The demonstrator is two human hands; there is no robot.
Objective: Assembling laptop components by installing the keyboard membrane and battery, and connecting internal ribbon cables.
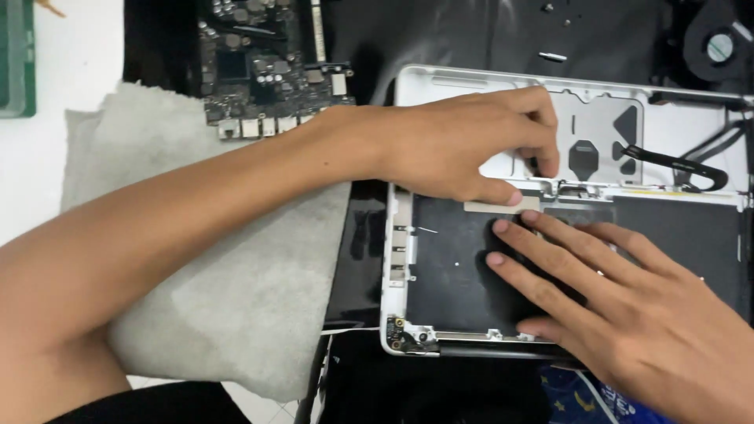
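Black sheeting is covering the bench, and on it, at centre right of the frame, I'm seeing the opened laptop shell [408, 86] lying with its insides up. My left hand [463, 145] is reaching across from the left, thumb and forefinger pinching at a small part beside the trackpad plate [593, 126]; what they grip, I cannot tell. My right hand [628, 306] is pressing flat, fingers spread, holding nothing, on the black panel [448, 267]. A grey cloth [236, 290] is lying at left, a bare circuit board [259, 67] sitting upper left.
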